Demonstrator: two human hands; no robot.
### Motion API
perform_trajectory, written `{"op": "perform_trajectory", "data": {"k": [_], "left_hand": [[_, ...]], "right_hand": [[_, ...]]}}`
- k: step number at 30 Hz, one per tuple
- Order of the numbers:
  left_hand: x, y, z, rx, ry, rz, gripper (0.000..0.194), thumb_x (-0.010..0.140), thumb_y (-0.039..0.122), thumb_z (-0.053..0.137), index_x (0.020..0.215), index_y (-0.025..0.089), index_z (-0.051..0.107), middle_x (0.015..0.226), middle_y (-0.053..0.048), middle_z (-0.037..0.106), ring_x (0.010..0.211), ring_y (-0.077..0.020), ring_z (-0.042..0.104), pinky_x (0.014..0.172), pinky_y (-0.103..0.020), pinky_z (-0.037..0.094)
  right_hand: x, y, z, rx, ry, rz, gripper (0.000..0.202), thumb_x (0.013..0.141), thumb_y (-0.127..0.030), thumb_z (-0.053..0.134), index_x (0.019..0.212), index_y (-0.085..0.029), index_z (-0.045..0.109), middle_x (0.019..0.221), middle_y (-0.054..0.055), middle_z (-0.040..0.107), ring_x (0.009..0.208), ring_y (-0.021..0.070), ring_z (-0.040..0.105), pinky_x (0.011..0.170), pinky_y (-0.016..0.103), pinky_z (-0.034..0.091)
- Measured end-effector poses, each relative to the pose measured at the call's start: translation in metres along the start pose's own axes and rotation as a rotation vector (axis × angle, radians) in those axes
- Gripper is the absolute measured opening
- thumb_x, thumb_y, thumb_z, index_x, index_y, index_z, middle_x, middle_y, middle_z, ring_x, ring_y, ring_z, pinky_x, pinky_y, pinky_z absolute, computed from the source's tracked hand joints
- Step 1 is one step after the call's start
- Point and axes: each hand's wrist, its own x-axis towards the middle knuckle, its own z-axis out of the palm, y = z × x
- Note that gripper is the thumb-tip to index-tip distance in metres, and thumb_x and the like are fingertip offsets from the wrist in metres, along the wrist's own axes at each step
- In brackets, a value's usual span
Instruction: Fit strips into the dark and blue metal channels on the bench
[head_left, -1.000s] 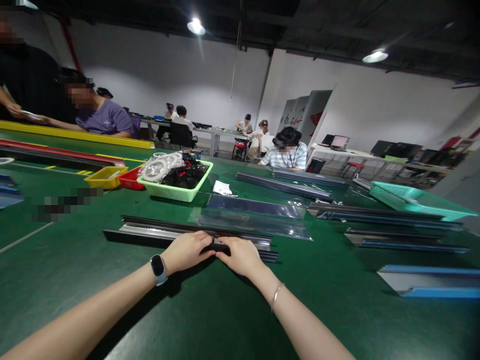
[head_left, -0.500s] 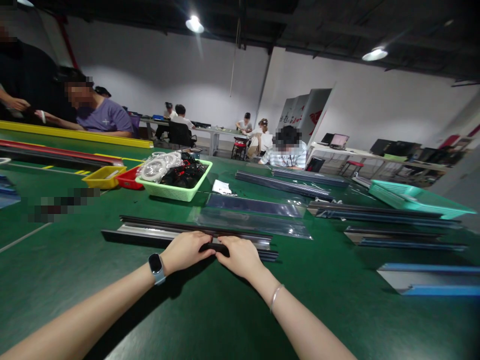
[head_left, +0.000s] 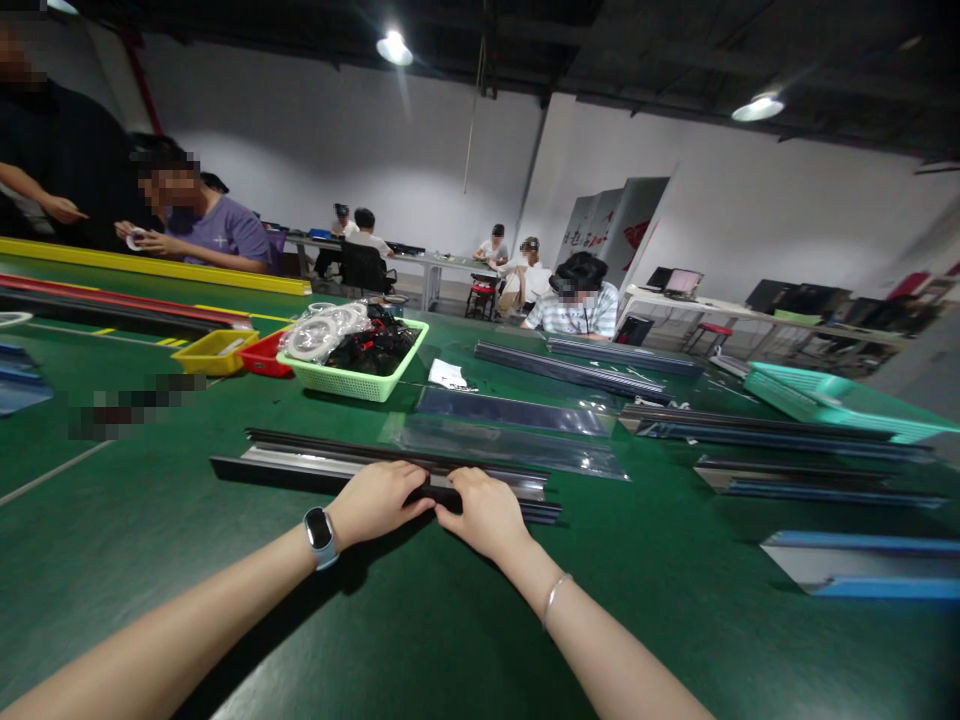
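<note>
A dark channel-shaped profile (head_left: 292, 467) with a shiny inner face lies lengthwise on the green table (head_left: 450, 620). My left hand (head_left: 381, 500) grips its near wall around the middle, thumb on the near side and fingers over the top. Close beside it, my right hand (head_left: 484, 512) pinches the same wall, the two thumbs almost touching. Both hands are closed on the profile, and their fingers hide part of its channel. Just behind it lie a clear plastic sleeve (head_left: 510, 450) and a dark flat strip (head_left: 514, 411).
A green basket (head_left: 352, 385) with bagged white rings and black parts stands behind, next to red (head_left: 268, 360) and yellow bins (head_left: 214, 355). More profiles (head_left: 817, 485) and a blue-edged profile (head_left: 862, 565) lie at right, near turquoise trays (head_left: 840, 400). Co-workers sit across the table.
The view has shifted slightly, moving the scene a little to the right. My hands keep the same hold on the profile. The co-worker in purple now has both hands at a white ring.
</note>
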Motion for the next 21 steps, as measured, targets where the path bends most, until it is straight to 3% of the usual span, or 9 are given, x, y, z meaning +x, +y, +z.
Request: {"op": "perform_trajectory", "data": {"k": [21], "left_hand": [[0.0004, 0.0034, 0.0015, -0.008, 0.048, -0.072, 0.043, 0.087, 0.051, 0.039, 0.101, 0.018, 0.062, 0.090, -0.009, 0.067, 0.089, -0.0217, 0.062, 0.080, -0.031, 0.045]], "right_hand": [[-0.0019, -0.0027, 0.0037, -0.099, 0.014, 0.023, 0.025, 0.076, -0.037, 0.055, 0.087, -0.015, 0.058, 0.085, 0.008, 0.061, 0.086, 0.0228, 0.054, 0.075, 0.032, 0.041]]}}
